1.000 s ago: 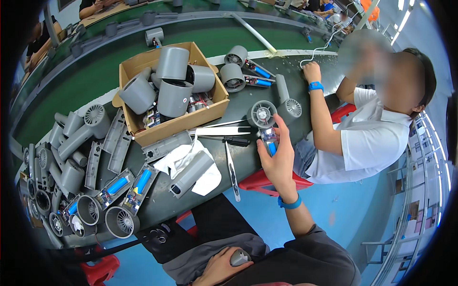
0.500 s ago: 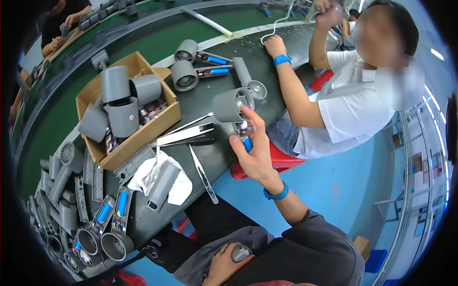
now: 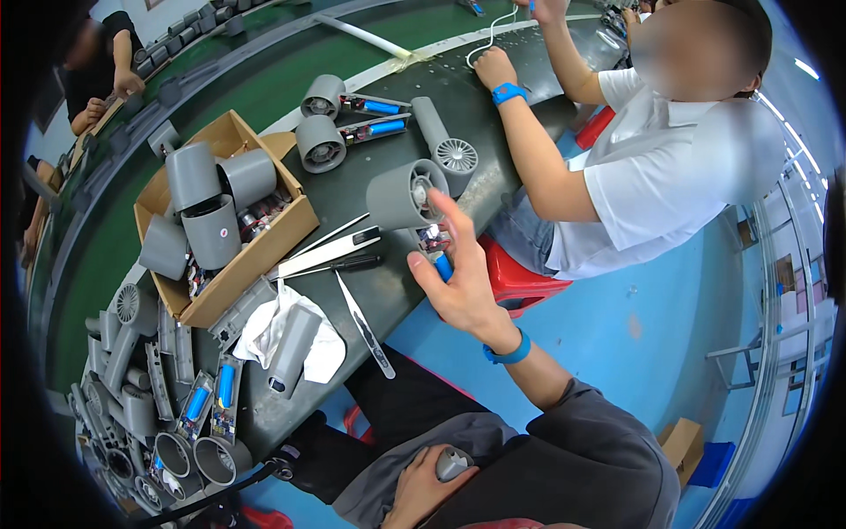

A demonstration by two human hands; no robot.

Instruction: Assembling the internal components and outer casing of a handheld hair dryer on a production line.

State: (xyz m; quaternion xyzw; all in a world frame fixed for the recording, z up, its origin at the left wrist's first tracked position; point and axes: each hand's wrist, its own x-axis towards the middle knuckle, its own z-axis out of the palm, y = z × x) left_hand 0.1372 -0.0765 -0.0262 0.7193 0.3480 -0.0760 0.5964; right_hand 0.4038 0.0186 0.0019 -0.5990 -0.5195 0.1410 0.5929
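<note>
Holding 1 fan [image 3: 395, 199], right hand [image 3: 465, 295], box [image 3: 256, 263] of gray cylinders [image 3: 192, 175]

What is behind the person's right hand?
Behind the right hand, a grey fan housing shows, its open end partly crossed by the index finger. Below it are small circuitry and part of a blue cylinder. Anything behind the palm is covered.

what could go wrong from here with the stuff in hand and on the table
The right hand holds an opened grey fan with its blue battery exposed, so a slip might damage it. The tweezers jut past the edge of the table and could be brushed off. Grey housings rise above the rim of the cardboard box, so one might topple.
</note>
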